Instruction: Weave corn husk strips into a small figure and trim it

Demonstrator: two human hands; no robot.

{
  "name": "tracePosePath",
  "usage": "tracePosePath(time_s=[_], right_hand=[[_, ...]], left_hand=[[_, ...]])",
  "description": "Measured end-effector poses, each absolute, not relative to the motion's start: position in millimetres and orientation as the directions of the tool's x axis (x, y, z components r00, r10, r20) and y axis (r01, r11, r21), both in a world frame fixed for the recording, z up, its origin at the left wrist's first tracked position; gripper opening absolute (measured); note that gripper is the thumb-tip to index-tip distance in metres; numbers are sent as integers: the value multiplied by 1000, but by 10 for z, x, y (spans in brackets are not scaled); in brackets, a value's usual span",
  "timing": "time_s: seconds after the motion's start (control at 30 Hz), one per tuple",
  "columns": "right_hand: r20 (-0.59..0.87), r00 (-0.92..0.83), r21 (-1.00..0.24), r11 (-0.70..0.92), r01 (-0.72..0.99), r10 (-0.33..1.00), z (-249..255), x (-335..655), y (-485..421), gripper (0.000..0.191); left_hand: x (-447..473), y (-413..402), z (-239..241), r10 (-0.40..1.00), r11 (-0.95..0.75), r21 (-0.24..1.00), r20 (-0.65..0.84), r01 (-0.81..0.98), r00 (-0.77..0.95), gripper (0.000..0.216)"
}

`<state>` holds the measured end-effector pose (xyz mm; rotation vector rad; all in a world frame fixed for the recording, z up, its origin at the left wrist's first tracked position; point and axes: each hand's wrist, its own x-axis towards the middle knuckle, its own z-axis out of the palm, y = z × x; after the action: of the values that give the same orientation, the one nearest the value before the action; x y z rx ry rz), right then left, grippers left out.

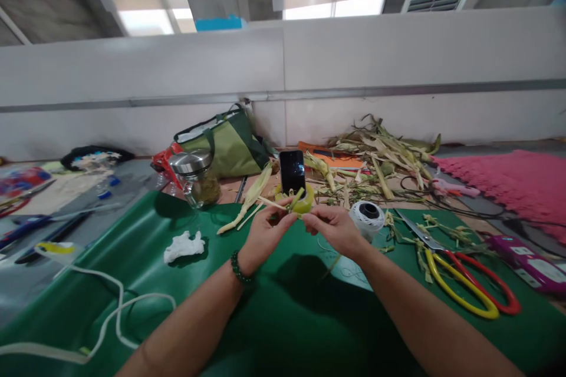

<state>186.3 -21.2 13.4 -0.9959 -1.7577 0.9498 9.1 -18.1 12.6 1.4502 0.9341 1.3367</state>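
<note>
Above the middle of the green mat [274,318], my left hand [265,235] pinches a small bunch of green corn husk [296,199]. A pale stalk sticks out of it to the left. My right hand [333,228] has its thumb and fingers pressed together at the right of the bunch; what they hold is too small to make out. Just behind my fingertips is a yellow-green tape roll [306,201], partly covered, in front of an upright phone [292,171]. To the right of my right hand stands a spool of white thread [367,219], with loose thread on the mat.
Red-and-yellow-handled scissors [460,283] lie at right, near a purple box [526,262]. Dried husks [389,153] are heaped behind. A glass jar [197,179], a green bag [230,144] and crumpled white tissue [184,247] are at left. A white cord [119,306] curls front left.
</note>
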Motion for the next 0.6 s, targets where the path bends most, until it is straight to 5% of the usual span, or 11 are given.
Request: tracePosePath(time_s=[0.13, 0.23, 0.37, 0.6], right_hand=[[220, -481, -787, 446, 426, 848, 195, 1893, -277, 45], [232, -434, -679, 464, 568, 871, 297, 1993, -264, 45], [195, -526, -706, 491, 511, 828, 357, 2053, -256, 49], [214, -701, -511, 690, 513, 680, 340, 2079, -301, 40]], left_hand=[[49, -202, 169, 843, -537, 812, 527, 229, 109, 24], [8, -242, 257, 864, -460, 844, 354, 276, 359, 30], [31, -286, 288, 835, -327, 877, 93, 353, 543, 35], [-48, -246, 312, 751, -496, 702, 52, 511, 658, 26]])
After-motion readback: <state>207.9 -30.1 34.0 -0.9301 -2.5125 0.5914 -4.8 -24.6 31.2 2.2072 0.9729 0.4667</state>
